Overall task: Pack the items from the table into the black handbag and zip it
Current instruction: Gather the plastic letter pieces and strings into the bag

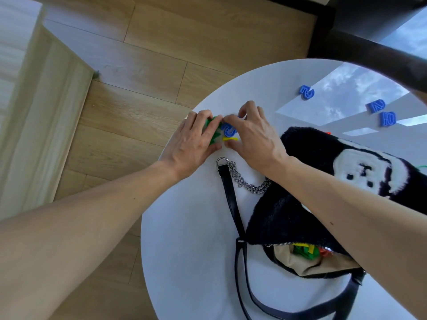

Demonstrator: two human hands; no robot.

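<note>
A fuzzy black handbag [284,211] with a white face patch lies on the round white table [191,239], its zip open toward me and coloured plastic pieces [305,250] showing inside. At the table's far left edge my left hand [191,144] and my right hand [254,137] are cupped together around a small pile of plastic number pieces: green ones [213,128] under my left fingers, a blue one [228,130] and a yellow one [230,139] between the hands. Three more blue number pieces lie apart at the far right [306,91], [376,106], [388,118].
The bag's black strap [233,204] and a metal chain [245,183] trail across the table between my arms. Wooden floor lies beyond the table on the left, with a pale wooden unit [46,112] and a dark furniture edge [369,49] at the top right.
</note>
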